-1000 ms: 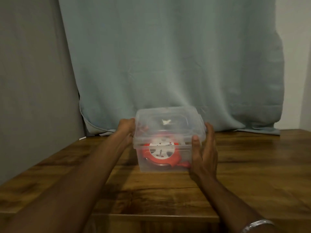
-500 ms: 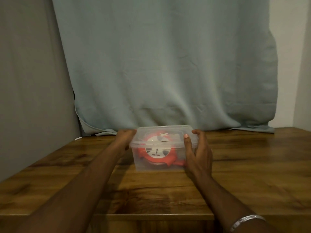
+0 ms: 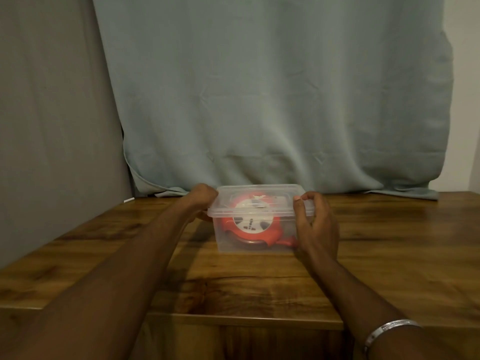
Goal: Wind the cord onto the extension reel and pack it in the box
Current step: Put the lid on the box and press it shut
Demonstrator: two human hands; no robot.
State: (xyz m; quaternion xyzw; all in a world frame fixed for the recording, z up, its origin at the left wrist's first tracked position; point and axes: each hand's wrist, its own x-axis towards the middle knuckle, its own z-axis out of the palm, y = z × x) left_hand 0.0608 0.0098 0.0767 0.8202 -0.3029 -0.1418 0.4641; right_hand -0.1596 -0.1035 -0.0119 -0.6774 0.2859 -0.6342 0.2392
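Both hands on the lid (image 3: 262, 201): left hand (image 3: 204, 201) grips its left edge, right hand (image 3: 315, 222) pinches the right rim. Reel (image 3: 250, 224) sits inside the clear box (image 3: 255, 245), mid-table (image 3: 389, 255). Thin plastic prob. light, flexy, slick; press at corners, not centre.

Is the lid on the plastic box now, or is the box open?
On. The lid lies flat across the box, both hands at its ends; whether it is snapped tight, I cannot tell.

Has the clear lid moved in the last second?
Yes. The lid has come down onto the box standing on the table; earlier it was tilted above.
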